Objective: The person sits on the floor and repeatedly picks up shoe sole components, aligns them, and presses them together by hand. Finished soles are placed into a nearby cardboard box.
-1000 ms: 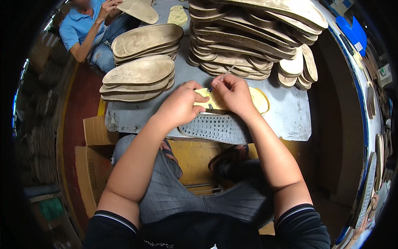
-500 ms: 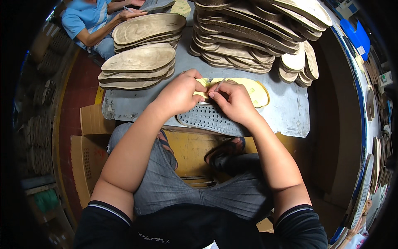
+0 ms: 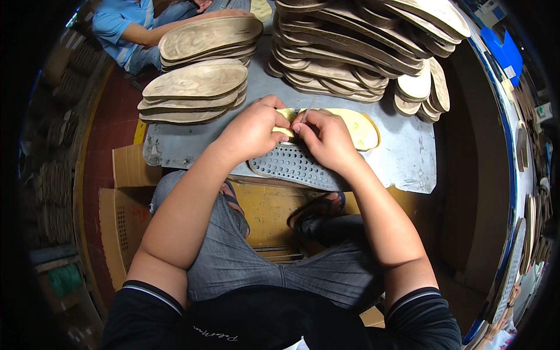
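Both hands meet near the front edge of a grey table point(image 3: 408, 163), over a yellow insole point(image 3: 359, 125) that lies flat on it, its long side running left to right. The left hand point(image 3: 251, 131) is curled, with thumb and fingers pinching the left end of the insole. The right hand point(image 3: 326, 140) is curled too, its fingertips pressed together on a thin strip point(image 3: 307, 109) that rises from the insole just beside the left thumb — what the strip is, I cannot tell. The two hands touch or nearly touch at the fingertips.

Under the hands, at the front edge, lies a grey perforated sole point(image 3: 294, 166), overhanging the edge a little; the right wrist rests on it.

Toward the back left corner stand two low piles of tan soles point(image 3: 198, 87), one behind the other. Along the back edge and toward the right a tall, fanned stack of soles point(image 3: 361, 41) leans out, with a few pale ones at its right end.

Below the front edge show the person's grey trousers point(image 3: 262, 256) and dark sandals point(image 3: 318, 207) — and flattened cardboard point(image 3: 122, 210) on the floor to the left. Past the back left corner sits another person in a blue shirt point(image 3: 119, 26), one forearm reaching to the farther pile.
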The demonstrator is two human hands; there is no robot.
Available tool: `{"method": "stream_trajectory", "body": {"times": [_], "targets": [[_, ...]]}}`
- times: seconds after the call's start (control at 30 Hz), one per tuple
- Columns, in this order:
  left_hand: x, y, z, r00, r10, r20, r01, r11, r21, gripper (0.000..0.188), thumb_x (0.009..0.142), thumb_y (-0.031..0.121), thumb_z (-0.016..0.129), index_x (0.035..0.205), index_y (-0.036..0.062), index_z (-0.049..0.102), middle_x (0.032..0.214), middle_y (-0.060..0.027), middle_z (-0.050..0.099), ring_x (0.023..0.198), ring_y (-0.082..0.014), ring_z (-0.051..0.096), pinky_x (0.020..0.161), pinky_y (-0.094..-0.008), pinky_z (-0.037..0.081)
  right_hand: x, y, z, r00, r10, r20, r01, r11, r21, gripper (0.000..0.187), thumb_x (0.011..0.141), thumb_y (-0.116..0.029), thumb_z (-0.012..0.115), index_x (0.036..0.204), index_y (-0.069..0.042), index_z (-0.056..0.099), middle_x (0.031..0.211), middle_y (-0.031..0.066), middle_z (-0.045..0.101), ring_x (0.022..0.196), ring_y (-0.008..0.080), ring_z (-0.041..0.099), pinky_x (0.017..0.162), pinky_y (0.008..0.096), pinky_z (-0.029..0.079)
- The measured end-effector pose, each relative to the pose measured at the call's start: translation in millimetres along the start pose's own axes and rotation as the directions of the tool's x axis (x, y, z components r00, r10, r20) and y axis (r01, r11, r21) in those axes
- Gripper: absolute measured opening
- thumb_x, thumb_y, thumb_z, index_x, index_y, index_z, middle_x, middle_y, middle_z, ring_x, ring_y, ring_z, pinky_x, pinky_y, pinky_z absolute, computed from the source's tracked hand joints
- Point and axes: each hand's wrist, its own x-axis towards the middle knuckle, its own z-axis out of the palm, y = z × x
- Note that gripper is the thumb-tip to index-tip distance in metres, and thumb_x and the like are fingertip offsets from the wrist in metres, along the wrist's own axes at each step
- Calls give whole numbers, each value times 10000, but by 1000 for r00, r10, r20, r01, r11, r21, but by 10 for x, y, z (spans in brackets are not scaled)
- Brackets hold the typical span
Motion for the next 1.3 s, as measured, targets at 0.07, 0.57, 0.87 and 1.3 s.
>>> {"method": "stream_trajectory", "body": {"times": [0.07,0.57,0.87,1.3], "targets": [[6,-8,5,1000,-1,0,1,1000,6,325,927,71,933,1251,78,918,1446,-172,727,1309,-395,730,1145,-490,595,8,8,22,999,37,-10,-37,999,-13,164,1068,-164,792,1025,-6,778,986,205,811,956,455,755,866,523,594],[-4,22,-11,1000,-12,-7,12,1000,13,336,923,73,934,1258,72,918,1453,-181,730,1317,-399,730,1157,-493,587,-27,32,77,991,108,-77,-97,986,139,144,1086,-138,801,1077,5,804,961,183,801,872,366,756,809,454,597],[-16,1,2,1000,-2,-22,3,1000,25,390,922,106,948,1311,94,918,1472,-187,746,1334,-393,734,1168,-472,589,-100,-23,-287,970,232,-67,-228,972,56,141,1137,-81,720,1227,-26,814,1024,153,820,963,320,787,875,448,614],[66,47,-107,976,108,-190,-120,991,-53,831,956,273,967,1708,136,642,1556,-181,711,1392,-392,704,1185,-455,592,-287,-186,-1193,948,317,-7,-272,802,-532,703,835,-348,1074,1318,-35,671,1190,205,811,1134,460,751,1013,536,591]]}}
